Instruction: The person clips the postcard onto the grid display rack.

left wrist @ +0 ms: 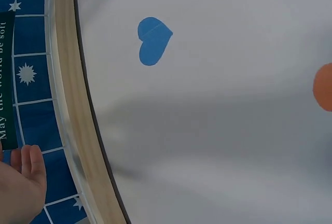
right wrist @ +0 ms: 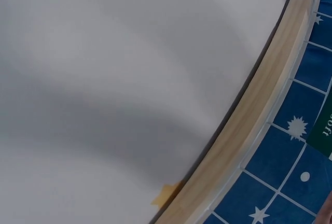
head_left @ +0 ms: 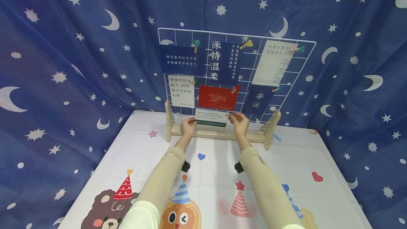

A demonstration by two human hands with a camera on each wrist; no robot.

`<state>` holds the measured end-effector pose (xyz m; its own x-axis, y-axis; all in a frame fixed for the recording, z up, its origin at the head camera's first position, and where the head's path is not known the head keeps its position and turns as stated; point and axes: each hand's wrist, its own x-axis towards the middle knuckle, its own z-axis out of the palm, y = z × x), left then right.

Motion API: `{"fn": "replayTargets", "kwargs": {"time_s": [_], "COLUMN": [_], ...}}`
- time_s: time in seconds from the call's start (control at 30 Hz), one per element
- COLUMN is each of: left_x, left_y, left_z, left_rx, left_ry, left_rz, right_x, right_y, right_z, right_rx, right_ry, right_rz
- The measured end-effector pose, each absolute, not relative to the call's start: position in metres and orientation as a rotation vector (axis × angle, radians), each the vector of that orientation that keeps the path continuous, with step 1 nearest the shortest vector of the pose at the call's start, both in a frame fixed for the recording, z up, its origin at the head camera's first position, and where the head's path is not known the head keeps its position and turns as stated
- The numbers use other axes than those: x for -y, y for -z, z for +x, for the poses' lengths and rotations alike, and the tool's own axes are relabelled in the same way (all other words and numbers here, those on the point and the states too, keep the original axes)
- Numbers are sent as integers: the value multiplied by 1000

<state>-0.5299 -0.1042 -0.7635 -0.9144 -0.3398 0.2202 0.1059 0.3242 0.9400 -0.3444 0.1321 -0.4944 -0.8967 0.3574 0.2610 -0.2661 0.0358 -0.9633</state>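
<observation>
A white card with a green lower band [head_left: 210,117] stands against the white wire grid [head_left: 219,33], low and near its middle. My left hand [head_left: 188,127] pinches the card at its lower left edge. In the left wrist view, the left hand's fingers [left wrist: 34,164] are bent at the end of the green band [left wrist: 7,79]. At the card's upper right, my right hand [head_left: 240,123] pinches a small wooden clip [head_left: 227,115], largely covered by the fingers. Only a sliver of the right hand [right wrist: 326,211] enters the right wrist view, below the green corner [right wrist: 322,130].
Other cards hang from heart-topped clips on the grid, including a red card [head_left: 217,98] just above and a white card [head_left: 181,91] at left. A wooden base [head_left: 203,134] supports the grid on the white patterned tablecloth [head_left: 216,162]. Behind hangs a blue starry curtain [head_left: 203,6].
</observation>
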Motion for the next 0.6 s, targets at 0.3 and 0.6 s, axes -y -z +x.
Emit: {"fn": "replayTargets", "kwargs": {"time_s": [0.3, 0.6], "left_x": [100, 97], "left_y": [691, 657], "left_z": [-458, -421], "left_rx": [2196, 2199], "left_ry": [1637, 1738], "left_rz": [161, 188], "right_x": [-134, -135], "right_y": [489, 498], "right_z": [-337, -327], "right_rx": [1898, 1914], "right_ry": [-1944, -1905], "right_rz": [-113, -149]}}
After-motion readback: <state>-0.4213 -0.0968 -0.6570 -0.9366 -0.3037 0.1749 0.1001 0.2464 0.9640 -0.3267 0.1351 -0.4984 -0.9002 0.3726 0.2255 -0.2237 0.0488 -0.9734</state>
